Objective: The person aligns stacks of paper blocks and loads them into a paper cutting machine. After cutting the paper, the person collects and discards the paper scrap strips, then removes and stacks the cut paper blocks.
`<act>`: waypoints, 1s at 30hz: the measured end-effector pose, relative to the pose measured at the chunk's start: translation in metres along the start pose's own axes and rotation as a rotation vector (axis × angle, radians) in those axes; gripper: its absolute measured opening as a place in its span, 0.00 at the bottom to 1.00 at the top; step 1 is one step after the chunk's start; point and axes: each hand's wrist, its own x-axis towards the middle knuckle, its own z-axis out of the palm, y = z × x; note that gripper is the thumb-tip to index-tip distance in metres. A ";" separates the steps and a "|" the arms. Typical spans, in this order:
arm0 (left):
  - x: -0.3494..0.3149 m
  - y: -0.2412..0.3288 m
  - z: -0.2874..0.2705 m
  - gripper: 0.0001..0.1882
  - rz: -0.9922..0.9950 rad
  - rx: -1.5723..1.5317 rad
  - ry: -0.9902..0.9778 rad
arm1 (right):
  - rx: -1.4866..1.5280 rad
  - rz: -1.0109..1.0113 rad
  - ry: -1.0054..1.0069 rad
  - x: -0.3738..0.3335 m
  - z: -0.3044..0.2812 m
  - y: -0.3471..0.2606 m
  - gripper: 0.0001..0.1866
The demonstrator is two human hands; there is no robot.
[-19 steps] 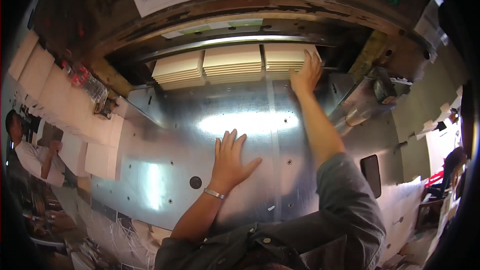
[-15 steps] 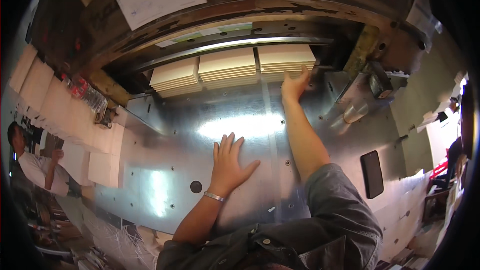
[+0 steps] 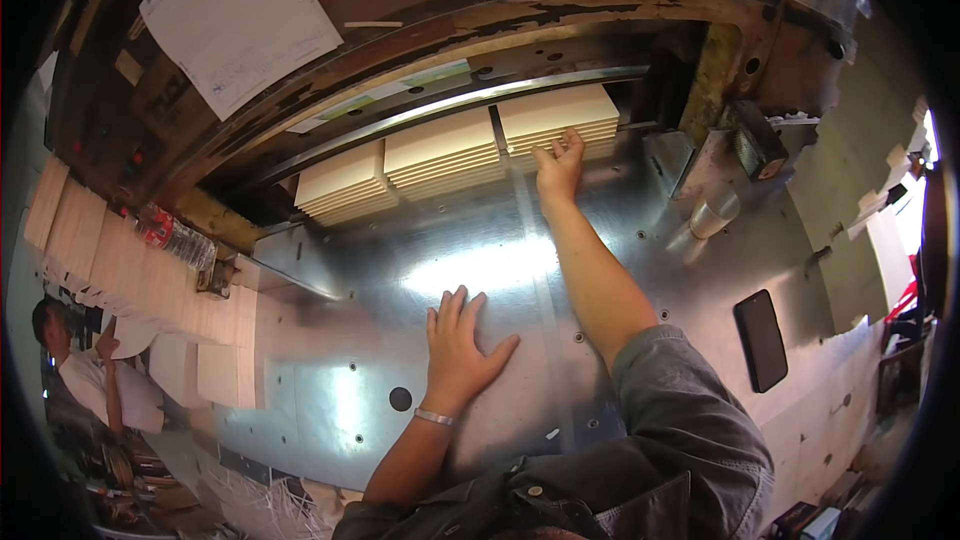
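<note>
My left hand (image 3: 459, 355) lies flat on the shiny metal table (image 3: 380, 340), its fingers spread and holding nothing. A bracelet circles that wrist. My right arm stretches forward, and my right hand (image 3: 560, 168) is at the front edge of the right paper stack (image 3: 560, 112), fingers loosely bent and apart. Whether the fingertips press on the sheets, I cannot tell. To the left of it stand a middle paper stack (image 3: 440, 145) and a left paper stack (image 3: 340, 180), side by side in the slot of a large machine. All three show stepped layers along their fronts.
A black phone (image 3: 761, 341) lies on the right of the table. A clear cup (image 3: 714, 213) and a dark metal block (image 3: 757, 145) are farther back. Left are a plastic bottle (image 3: 175, 235) and piled paper (image 3: 150, 275). A written sheet (image 3: 240, 25) rests on the machine. Another person (image 3: 105, 380) stands at left.
My right hand has shifted left along the right stack's front, from near its right corner toward its middle. My left hand stays flat on the table. The view has turned slightly.
</note>
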 end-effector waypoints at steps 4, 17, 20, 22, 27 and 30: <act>0.001 -0.001 0.003 0.41 0.006 0.006 -0.012 | 0.040 0.053 0.026 0.001 -0.002 0.000 0.44; -0.001 0.000 0.003 0.42 0.014 0.013 -0.003 | -0.031 0.014 -0.054 0.002 -0.005 0.004 0.50; 0.008 -0.006 0.002 0.41 -0.014 -0.077 0.012 | -0.064 0.001 -0.065 0.004 -0.006 0.008 0.52; 0.028 -0.020 0.009 0.38 -0.038 -0.595 0.065 | -0.072 -0.010 -0.078 0.004 -0.007 0.006 0.52; 0.129 -0.022 0.023 0.40 -0.072 -1.323 0.155 | -0.142 -0.044 -0.093 0.000 -0.009 0.000 0.52; 0.185 -0.025 0.039 0.46 -0.170 -1.564 0.262 | -0.171 -0.051 -0.091 -0.001 -0.006 0.004 0.53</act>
